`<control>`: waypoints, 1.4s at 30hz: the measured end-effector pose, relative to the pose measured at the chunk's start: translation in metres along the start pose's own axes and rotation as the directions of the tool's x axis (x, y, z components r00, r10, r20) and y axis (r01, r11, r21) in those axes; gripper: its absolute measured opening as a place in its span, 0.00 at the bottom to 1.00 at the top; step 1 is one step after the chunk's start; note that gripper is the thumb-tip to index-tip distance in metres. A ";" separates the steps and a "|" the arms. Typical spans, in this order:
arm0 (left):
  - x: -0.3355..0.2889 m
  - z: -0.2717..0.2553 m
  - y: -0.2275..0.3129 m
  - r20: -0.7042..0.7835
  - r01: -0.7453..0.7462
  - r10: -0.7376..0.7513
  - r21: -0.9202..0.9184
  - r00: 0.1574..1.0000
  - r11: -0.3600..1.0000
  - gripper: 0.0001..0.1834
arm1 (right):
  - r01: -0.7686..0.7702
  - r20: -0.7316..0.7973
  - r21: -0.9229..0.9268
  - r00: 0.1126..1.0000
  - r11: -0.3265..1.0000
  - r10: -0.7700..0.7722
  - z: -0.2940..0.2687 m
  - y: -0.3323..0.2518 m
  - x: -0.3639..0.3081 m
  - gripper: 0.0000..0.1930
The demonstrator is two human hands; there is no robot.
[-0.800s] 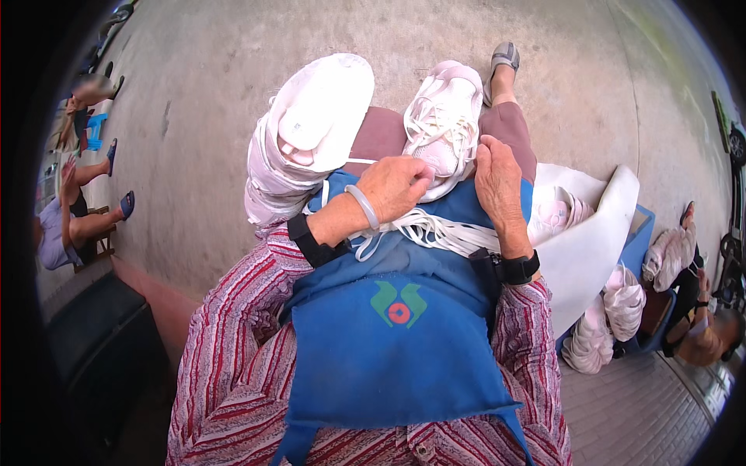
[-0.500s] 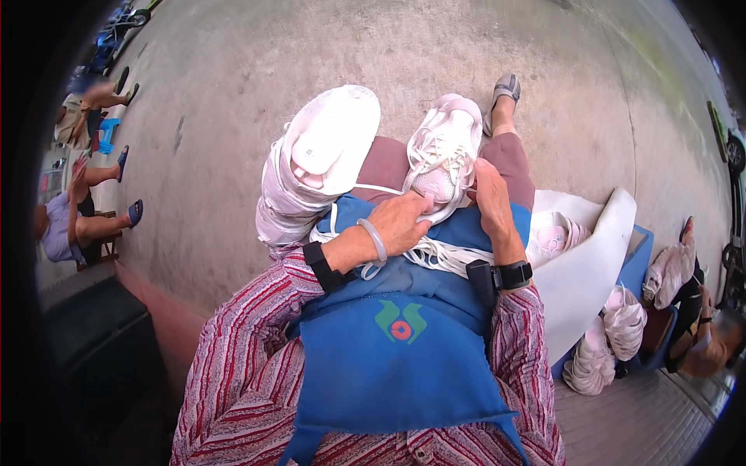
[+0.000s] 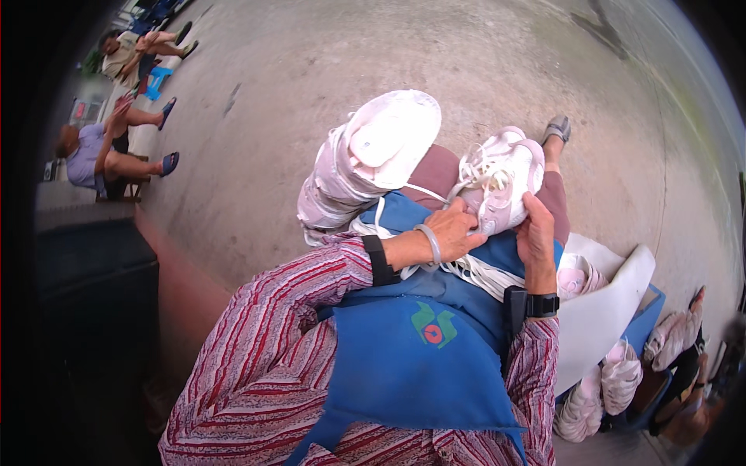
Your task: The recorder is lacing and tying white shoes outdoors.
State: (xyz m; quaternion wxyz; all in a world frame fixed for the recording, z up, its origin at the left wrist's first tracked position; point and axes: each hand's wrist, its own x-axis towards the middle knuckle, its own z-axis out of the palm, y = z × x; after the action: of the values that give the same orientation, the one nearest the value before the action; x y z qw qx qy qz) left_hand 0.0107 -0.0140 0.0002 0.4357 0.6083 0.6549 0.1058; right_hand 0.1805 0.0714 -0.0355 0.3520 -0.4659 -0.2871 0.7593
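Left hand (image 3: 447, 234) at near end of shoe (image 3: 503, 182), fingers clamped on it. Right hand (image 3: 536, 233) touches shoe's right edge; cannot tell whether fingers grip. Laces (image 3: 483, 275): nearside of shoe.

"Any writing you can read from your end?"

"No words or numbers that I can read. The clearest sign on my feed is an emblem (image 3: 432, 333) on the blue apron (image 3: 420, 388): two curved green shapes either side of a red disc, with a small mark in its middle."

"And the white laced shoe (image 3: 501, 186)?"

"I can't make out any lettering on it."

"The white pad (image 3: 381, 146) on the shoe stack (image 3: 338, 186)?"

"I get a small, faint mark there, too tiny for me to tell what it is."

"The black wristband (image 3: 542, 305)?"

"Dark from where I sit; no figures I can read."
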 end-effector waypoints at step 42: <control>0.004 -0.165 -0.053 -0.289 -0.196 -0.353 -0.941 0.890 0.275 0.12 | 0.308 0.137 -0.908 0.859 0.284 -0.494 0.014 0.006 0.019 0.09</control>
State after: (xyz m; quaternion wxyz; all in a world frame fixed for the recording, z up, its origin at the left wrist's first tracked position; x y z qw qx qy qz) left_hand -0.1417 0.0408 0.0613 0.5536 0.1462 0.5685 0.5908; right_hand 0.1604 0.0820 -0.0441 0.2433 -0.5551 -0.7280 0.3204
